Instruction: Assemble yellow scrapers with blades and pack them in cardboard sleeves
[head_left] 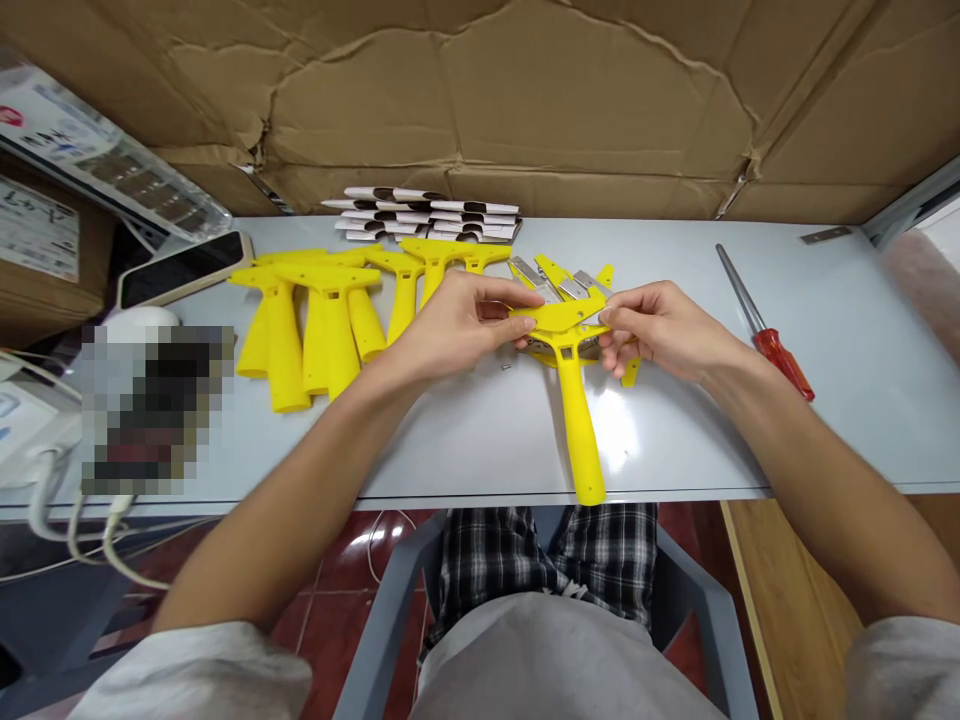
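Observation:
A yellow T-shaped scraper handle (579, 430) lies with its grip toward me, the lower end at the table's front edge. Across its head sits a yellow cover plate (559, 316), slightly askew. My left hand (476, 322) pinches the left end of the head and plate. At the right end, the fingertips of my right hand (660, 325) are closed on the head beside a metal edge. Behind my hands is a loose pile of yellow plates and metal pieces (574, 287), partly hidden. A small screw (505, 366) lies just below my left hand.
Several yellow handles (285, 345) lie to the left. A red-handled screwdriver (780, 358) rests at the right. Behind are stacked white-and-black strips (431, 215), a metal strip (825, 235) and a cardboard wall (525, 110). A phone (187, 270) and cables (112, 540) occupy the left.

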